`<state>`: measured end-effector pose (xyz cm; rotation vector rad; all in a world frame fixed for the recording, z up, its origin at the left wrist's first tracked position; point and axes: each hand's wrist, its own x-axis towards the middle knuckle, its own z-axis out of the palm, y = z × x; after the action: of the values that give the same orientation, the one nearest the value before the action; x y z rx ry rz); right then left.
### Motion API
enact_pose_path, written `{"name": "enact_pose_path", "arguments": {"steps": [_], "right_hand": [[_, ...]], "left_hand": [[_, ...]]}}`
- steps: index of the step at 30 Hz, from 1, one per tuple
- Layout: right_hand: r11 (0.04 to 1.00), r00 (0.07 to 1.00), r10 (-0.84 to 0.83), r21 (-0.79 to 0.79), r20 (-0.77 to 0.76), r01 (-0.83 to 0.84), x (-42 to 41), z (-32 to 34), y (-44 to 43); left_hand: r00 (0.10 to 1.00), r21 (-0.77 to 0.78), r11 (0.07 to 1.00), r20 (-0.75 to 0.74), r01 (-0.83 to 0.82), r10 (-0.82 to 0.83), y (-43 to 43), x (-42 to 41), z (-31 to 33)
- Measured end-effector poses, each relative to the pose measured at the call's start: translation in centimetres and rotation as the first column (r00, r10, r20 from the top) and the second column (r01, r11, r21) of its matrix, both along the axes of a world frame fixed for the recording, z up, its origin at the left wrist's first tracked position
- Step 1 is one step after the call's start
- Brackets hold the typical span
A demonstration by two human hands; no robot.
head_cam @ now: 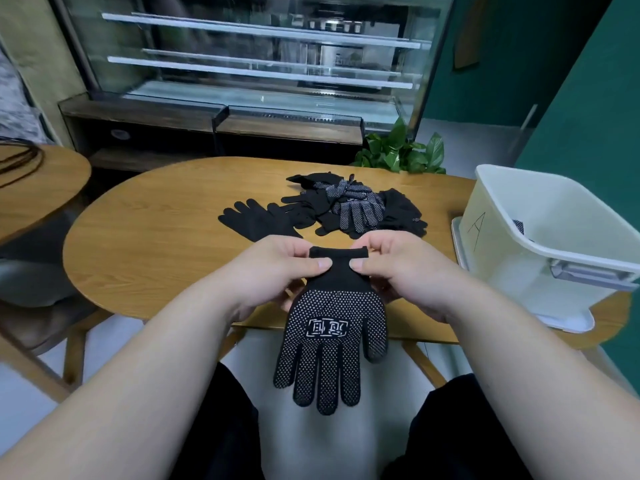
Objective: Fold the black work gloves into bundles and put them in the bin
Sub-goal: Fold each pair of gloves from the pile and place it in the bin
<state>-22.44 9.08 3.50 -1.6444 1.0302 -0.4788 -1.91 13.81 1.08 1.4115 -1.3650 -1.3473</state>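
Glove cuff (pixel 338 271) in pinch of left hand (pixel 275 271) and right hand (pixel 398 270); dark fabric (pixel 518 225) in bin (pixel 512 271).

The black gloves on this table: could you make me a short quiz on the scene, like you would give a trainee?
1. True or false: the left hand and the right hand both pinch the cuff of the dotted glove.
2. Where does the white bin stand? A) at the right end of the table B) on the floor C) on the person's lap
3. Fill in: the letter written on the bin's wall is ___.
Key: 1 true; 2 A; 3 A.
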Motion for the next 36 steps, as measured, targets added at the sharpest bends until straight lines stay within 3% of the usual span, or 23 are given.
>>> {"name": "enact_pose_path", "arguments": {"steps": [6,11,15,18,21,23,26,29,33,36], "right_hand": [[0.994,0.997,0.056,0.089,0.058,-0.061,0.2,-0.9,-0.8],[1.000,0.999,0.000,-0.010,-0.041,-0.001,1.2,-0.6,-4.2],[0.977,0.994,-0.097,-0.198,-0.051,0.085,2.4,1.3,-7.2],[0.882,0.972,-0.209,-0.450,-0.104,0.141,2.6,2.3,-8.3],[0.761,0.955,-0.271,-0.633,-0.117,0.138,2.3,0.7,-8.6],[0.694,0.949,-0.265,-0.717,-0.170,0.065,1.8,-1.9,-8.2],[0.698,0.954,-0.162,-0.712,-0.252,-0.070,0.5,-7.1,-6.5],[0.749,0.941,-0.111,-0.649,-0.321,-0.133,-0.6,-11.5,-4.3],[0.746,0.904,-0.080,-0.627,-0.420,-0.225,-1.1,-13.2,-3.1],[0.710,0.908,-0.072,-0.660,-0.413,-0.244,-1.4,-13.3,-2.9]], "left_hand": [[0.993,0.014,0.993,0.017,0.113,-0.113,-1.2,1.1,-0.8],[0.987,-0.014,0.997,0.145,0.074,-0.071,-4.7,1.8,0.0],[0.959,-0.125,0.992,0.279,-0.007,0.042,-8.5,2.0,2.3],[0.906,-0.320,0.946,0.387,-0.045,0.174,-10.2,1.4,3.4],[0.733,-0.538,0.838,0.606,0.091,0.309,-10.3,1.3,1.7],[0.701,-0.589,0.792,0.633,0.162,0.328,-9.6,1.4,-1.4],[0.659,-0.550,0.772,0.714,0.318,0.238,-7.4,1.3,-7.0],[0.678,-0.477,0.786,0.728,0.394,0.102,-4.9,0.8,-11.4],[0.651,-0.433,0.808,0.754,0.399,0.083,-3.7,0.9,-12.3],[0.625,-0.426,0.795,0.777,0.432,0.078,-3.4,1.1,-11.7]]}}
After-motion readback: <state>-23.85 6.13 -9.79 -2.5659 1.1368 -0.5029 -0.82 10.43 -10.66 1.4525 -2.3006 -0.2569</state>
